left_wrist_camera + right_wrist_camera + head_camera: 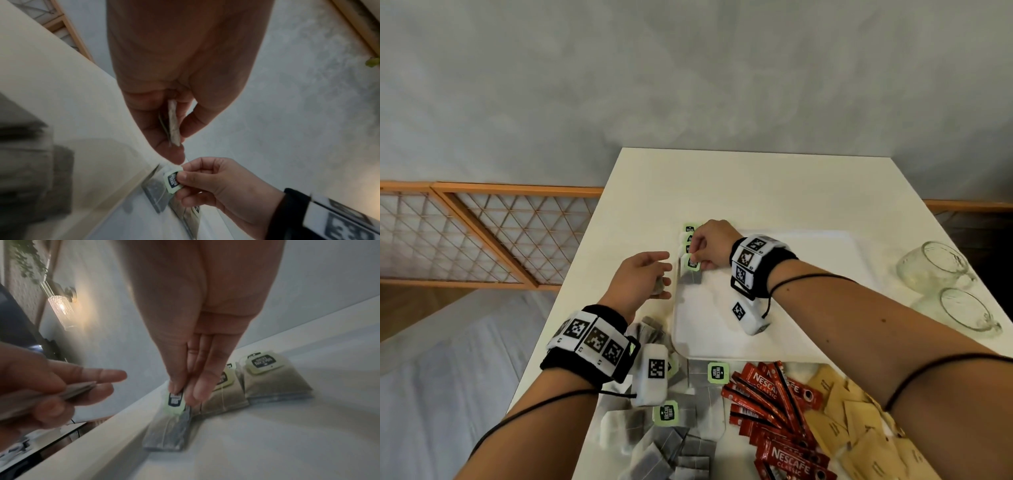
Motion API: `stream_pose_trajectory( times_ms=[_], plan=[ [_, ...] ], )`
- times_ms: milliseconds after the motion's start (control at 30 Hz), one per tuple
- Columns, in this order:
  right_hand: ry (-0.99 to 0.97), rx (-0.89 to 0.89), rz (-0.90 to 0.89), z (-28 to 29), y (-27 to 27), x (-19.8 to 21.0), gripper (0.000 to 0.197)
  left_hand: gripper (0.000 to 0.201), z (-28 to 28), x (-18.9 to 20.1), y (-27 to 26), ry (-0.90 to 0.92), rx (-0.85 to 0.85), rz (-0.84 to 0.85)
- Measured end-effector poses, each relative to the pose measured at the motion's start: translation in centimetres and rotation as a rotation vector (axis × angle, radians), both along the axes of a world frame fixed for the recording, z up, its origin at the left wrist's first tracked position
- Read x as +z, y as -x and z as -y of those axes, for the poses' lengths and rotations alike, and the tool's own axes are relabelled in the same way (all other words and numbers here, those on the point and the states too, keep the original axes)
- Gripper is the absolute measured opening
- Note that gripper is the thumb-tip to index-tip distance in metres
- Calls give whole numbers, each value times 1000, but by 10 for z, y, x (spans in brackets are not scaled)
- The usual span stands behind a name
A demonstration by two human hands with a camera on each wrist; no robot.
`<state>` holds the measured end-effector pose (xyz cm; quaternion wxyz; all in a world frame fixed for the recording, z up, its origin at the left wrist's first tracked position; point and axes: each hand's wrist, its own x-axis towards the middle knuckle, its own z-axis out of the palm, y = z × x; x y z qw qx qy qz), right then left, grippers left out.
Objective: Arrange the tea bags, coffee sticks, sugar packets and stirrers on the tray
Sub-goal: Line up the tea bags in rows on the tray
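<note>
A white tray [774,329] lies mid-table. Along its far left edge runs a row of tea bags [688,236] with green tags. My right hand [703,251] pinches the green tag [174,400] of the nearest tea bag [170,433], which lies on the tray against its left rim. My left hand [650,277] hovers just left of the tray and grips a thin stack of tea bags [173,125] between thumb and fingers. More loose tea bags [671,431], red coffee sticks [774,407] and tan sugar packets [859,421] lie on the table near me. I see no stirrers.
Two clear glass cups [945,274] stand at the table's right edge, beside the tray. The white table [739,181] drops off on the left to a grey floor, with a wooden lattice rail [482,233] beyond.
</note>
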<state>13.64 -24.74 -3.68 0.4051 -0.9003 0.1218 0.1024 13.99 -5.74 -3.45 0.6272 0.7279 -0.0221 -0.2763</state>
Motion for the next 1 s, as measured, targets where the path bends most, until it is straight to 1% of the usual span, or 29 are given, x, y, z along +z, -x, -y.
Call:
stream_pose_trajectory(
  times_ms=[100,233,333,400,433,467,533,600,633,700,767,800,833,867,900,933,1000],
  plan=[
    [49,-10,34,-1,-7,-5,8,33,-1,-1,-1,-6,8,-5],
    [71,-56,75,1,-9,-8,5,47,-1,-1,0,8,-6,-26],
    [49,-91,73,2,-7,-8,13,64,-1,-1,4,86,-82,-12],
    [100,-104,112,7,-4,-6,24,77,0,-2,7,130,-140,10],
    [124,-113,152,8,-1,-4,25,82,1,-2,8,149,-160,12],
    [108,-126,193,9,4,-1,21,86,3,-3,9,167,-177,8],
    [-21,-127,220,6,17,6,13,92,8,-2,12,194,-208,-14],
    [-151,-42,165,1,29,14,10,97,15,0,14,207,-266,-29],
    [-158,11,148,0,33,16,9,99,18,1,15,211,-295,-30],
    [-148,67,160,2,39,18,7,100,25,2,16,228,-322,-40],
    [-216,46,181,7,45,21,7,92,30,1,17,250,-293,-73],
    [-271,19,193,10,49,22,7,83,31,1,18,248,-262,-86],
    [-330,-16,213,13,53,23,6,69,30,0,17,227,-224,-94],
    [-373,-57,252,16,59,26,7,58,30,0,16,181,-193,-98],
    [-375,-97,300,19,64,26,9,52,30,0,16,117,-181,-109],
    [-335,-131,349,22,70,25,11,51,30,2,17,58,-189,-131],
    [-217,-153,428,25,81,21,15,65,32,6,19,-11,-212,-190]
  ],
)
